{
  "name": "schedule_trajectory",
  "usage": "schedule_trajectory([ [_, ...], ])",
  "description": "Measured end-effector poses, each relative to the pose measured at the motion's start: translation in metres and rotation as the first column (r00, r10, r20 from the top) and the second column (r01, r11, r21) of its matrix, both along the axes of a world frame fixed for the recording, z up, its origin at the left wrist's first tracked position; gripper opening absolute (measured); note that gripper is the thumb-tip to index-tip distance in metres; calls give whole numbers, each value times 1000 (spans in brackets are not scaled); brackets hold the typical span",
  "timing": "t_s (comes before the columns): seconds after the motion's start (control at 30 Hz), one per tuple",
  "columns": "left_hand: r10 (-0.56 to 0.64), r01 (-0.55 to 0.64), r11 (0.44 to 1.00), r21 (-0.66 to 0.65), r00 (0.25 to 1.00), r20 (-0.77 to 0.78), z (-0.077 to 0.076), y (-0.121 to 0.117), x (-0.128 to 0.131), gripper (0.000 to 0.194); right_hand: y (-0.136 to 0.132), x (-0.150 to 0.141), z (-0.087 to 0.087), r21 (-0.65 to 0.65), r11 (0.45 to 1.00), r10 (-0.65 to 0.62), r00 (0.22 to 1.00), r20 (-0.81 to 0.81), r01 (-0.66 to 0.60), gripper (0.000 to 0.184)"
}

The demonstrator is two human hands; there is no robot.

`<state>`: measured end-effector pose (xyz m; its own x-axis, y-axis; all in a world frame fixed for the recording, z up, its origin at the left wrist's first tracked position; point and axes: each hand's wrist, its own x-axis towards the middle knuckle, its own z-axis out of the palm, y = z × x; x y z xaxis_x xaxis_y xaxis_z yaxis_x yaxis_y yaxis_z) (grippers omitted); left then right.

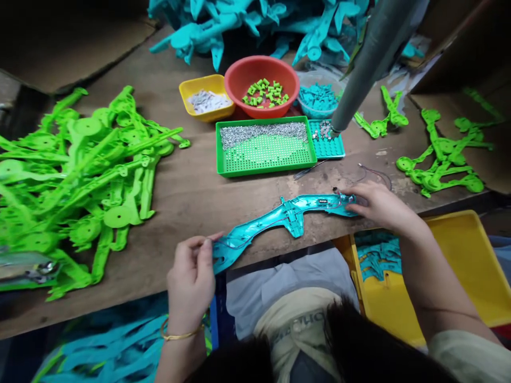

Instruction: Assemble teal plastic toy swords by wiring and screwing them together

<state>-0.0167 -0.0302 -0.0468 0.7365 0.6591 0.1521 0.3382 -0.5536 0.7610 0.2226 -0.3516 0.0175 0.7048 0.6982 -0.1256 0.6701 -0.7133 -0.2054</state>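
A long teal plastic toy shell lies across the front edge of the wooden table, open side up, with thin wires and small parts inside. My left hand pinches its near left end, fingers closed on the shell and a wire. My right hand rests on its far right end, fingers curled over the shell where red and black wires trail out onto the table.
A heap of green shells fills the left. A green tray of screws, teal tray, yellow tub, red bowl sit behind. Grey pole, more green shells right, yellow bin below.
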Motion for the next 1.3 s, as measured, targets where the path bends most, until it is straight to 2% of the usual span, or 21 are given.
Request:
schedule_trajectory([
  [0.07, -15, 16, 1000, 24, 999, -33, 0, -11, 2, 25, 0, -1, 9, -3, 999, 38, 997, 70, -38, 16],
  [0.13, -4, 4, 1000, 20, 1000, -14, -2, -19, 6, 24, 2, -2, 17, -3, 999, 53, 993, 105, -53, 16],
  [0.2, -6, 6, 1000, 0, 999, 37, -6, -24, 11, 23, 7, -4, 24, 18, 1000, 10, 994, 112, -12, 16],
  [0.27, -29, 33, 999, -43, 994, 103, -9, -25, 15, 21, 16, -6, 26, 67, 997, -30, 994, 102, 23, 14],
  [0.33, -56, 69, 994, -82, 986, 155, -13, -26, 18, 19, 26, -6, 24, 159, 987, -5, 996, 85, -8, 14],
  [0.43, -61, 82, 991, -106, 980, 189, -18, -31, 21, 17, 40, -3, 9, 344, 929, 142, 990, -3, -133, 25],
  [0.47, -54, 78, 991, -111, 979, 198, -19, -34, 23, 17, 42, 0, 2, 415, 900, 165, 986, -35, -136, 31],
  [0.53, -30, 66, 987, -144, 972, 235, -19, -38, 27, 18, 42, 7, -15, 549, 835, 105, 991, -78, -45, 38],
  [0.6, 33, 40, 972, -230, 952, 305, -16, -36, 30, 19, 38, 14, -31, 606, 791, -41, 997, -73, 76, 34],
  [0.67, 164, -31, 954, -297, 885, 435, -10, -22, 31, 19, 33, 21, -44, 570, 813, -136, 991, -12, 119, 25],
  [0.77, 372, -224, 925, -307, 699, 611, -2, 20, 23, 14, 25, 27, -54, 471, 875, -162, 984, 73, 109, 22],
  [0.8, 420, -287, 907, -308, 669, 613, 0, 35, 18, 11, 23, 29, -55, 455, 883, -169, 983, 77, 116, 23],
  [0.83, 464, -334, 886, -323, 669, 581, 1, 49, 13, 9, 21, 30, -54, 439, 890, -174, 982, 72, 125, 24],
  [0.9, 526, -373, 844, -387, 719, 454, 5, 69, 0, 10, 19, 29, -45, 401, 906, -175, 983, 63, 135, 27],
  [1.0, 524, -298, 799, -523, 772, 360, 18, 69, -20, 18, 30, 13, -19, 384, 917, -194, 962, 190, 109, 26],
  [1.07, 484, -236, 810, -537, 787, 384, 30, 54, -28, 21, 51, -9, 1, 485, 873, -218, 922, 320, 38, 21],
  [1.1, 452, -214, 831, -513, 798, 399, 37, 45, -30, 19, 65, -24, 10, 580, 814, -204, 920, 334, -30, 19],
  [1.13, 406, -190, 860, -474, 817, 410, 42, 35, -31, 16, 83, -40, 17, 653, 750, -114, 952, 284, -105, 19],
  [1.2, 275, -114, 921, -372, 868, 414, 52, 18, -31, 9, 121, -77, 23, 736, 631, 214, 967, 139, -246, 29],
  [1.27, 127, -22, 964, -264, 912, 389, 60, 4, -29, 7, 159, -111, 19, 747, 567, 509, 861, 13, -347, 48],
  [1.3, 68, 15, 977, -214, 925, 374, 63, -1, -27, 8, 176, -125, 14, 757, 554, 588, 807, -62, -346, 54],
])
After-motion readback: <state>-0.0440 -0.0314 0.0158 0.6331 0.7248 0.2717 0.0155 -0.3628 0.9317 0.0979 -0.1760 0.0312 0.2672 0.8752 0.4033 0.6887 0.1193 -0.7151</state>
